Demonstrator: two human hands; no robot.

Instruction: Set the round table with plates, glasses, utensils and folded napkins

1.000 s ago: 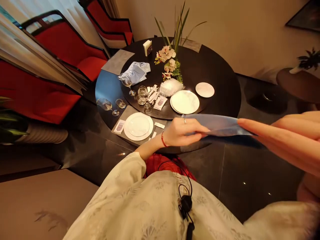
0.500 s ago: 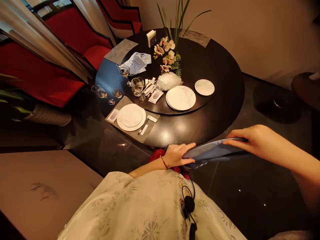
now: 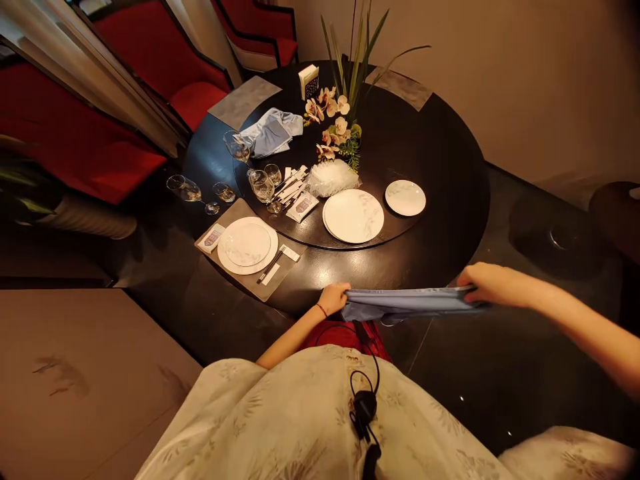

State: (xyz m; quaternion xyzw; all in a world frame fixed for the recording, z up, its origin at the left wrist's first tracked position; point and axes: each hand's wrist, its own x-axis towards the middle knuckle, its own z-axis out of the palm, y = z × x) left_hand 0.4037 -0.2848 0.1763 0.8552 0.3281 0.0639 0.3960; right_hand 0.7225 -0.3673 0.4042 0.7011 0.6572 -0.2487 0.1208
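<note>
Left hand (image 3: pixel 334 299) and right hand (image 3: pixel 493 283) both have hold of a folded blue cloth napkin (image 3: pixel 410 303). The napkin is stretched flat and fairly taut between them, level and running sideways, just in front of the near edge of the round dark table (image 3: pixel 425 167). Left hand is closed on the napkin's left end, fingers curled over the cloth, with a red cord bracelet (image 3: pixel 322 310) on the wrist. Right hand pinches the right end, fingers over the top edge. Hands are well apart, napkin spans the whole gap.

Nearest to left hand is a grey placemat (image 3: pixel 285 277) with a stacked white plate setting (image 3: pixel 247 245) and a chopstick set (image 3: pixel 273 265) on it, not touching the hand. On the raised dark turntable (image 3: pixel 390 237): large white plate (image 3: pixel 353 215), small white plate (image 3: pixel 405 198), wine glasses (image 3: pixel 263 187), crumpled blue napkin (image 3: pixel 267 132), paper sachets (image 3: pixel 303 207), orchid arrangement (image 3: pixel 330 113). More glasses (image 3: pixel 185 189) stand on the table's left side. Person wears a cream floral robe (image 3: pixel 300 420) over red, with a black cable (image 3: pixel 364 407) hanging at the chest.
</note>
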